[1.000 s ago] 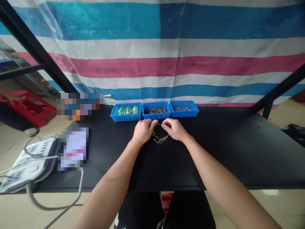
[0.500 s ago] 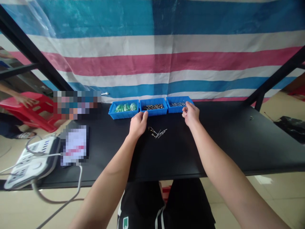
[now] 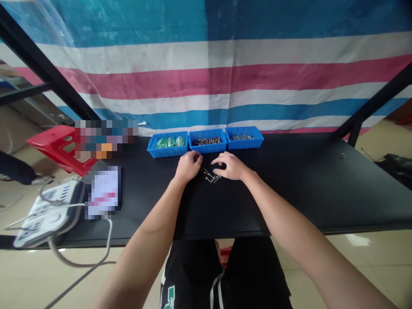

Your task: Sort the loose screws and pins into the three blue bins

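Observation:
My left hand rests on the black table, fingers curled together just left of a small pile of metal pins. What it pinches, if anything, is too small to name. My right hand hovers over the right side of the pile with its fingers bent down and pinched near the pins. Behind both hands stand three blue bins: one with green parts, one with dark small parts, one with silver screws.
A white power strip with a grey cable lies at the table's left edge beside a blurred-out card. A red stool stands at the left. A striped tarp hangs behind the table. Black frame posts rise on both sides.
My right hand came back from the silver-screw bin to the pile of pins. My left hand stayed near the pile, shifting slightly.

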### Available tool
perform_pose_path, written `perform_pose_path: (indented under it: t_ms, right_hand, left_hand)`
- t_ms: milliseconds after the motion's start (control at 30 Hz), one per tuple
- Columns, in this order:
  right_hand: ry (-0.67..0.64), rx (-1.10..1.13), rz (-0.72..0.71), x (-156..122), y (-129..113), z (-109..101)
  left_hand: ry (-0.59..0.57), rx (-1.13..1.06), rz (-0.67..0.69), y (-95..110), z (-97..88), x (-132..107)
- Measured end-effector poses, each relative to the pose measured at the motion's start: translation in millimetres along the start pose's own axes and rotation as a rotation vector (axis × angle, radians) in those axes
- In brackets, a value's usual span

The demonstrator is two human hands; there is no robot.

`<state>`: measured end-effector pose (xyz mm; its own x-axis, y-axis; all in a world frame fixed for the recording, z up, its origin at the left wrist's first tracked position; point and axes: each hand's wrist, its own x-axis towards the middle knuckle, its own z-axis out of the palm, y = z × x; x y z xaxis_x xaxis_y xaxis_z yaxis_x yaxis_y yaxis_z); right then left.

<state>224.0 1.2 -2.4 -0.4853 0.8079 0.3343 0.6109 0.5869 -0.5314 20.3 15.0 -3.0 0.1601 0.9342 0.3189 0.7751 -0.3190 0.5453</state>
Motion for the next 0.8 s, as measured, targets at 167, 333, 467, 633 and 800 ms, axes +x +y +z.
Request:
perform_pose_path:
  t_ms: [167,333,467,633,800]
  right_hand:
    - [-0.178,0.031,-0.061,-1,2,-9]
    - [-0.242,0.05,-0.043,-1,8,-14]
    - [-0.247,0.036,-0.029,1,9,-13]
    - [-0.193,0.024,-0.04,2,10,-7]
    - [-0.091,0.013,-0.044,3,11,2]
  left_hand:
    - [-0.01,-0.006,0.002,0,-0.9,0]
    - [-0.017,-0.01,-0.008,3,-3.0,-1]
    - [-0.027,-0.018,-0.005,2,-2.5,-1]
    - [-0.033,-0.02,-0.006,1,-1.2,0]
    - [-0.05,-0.013,0.0,1,-0.2,0]
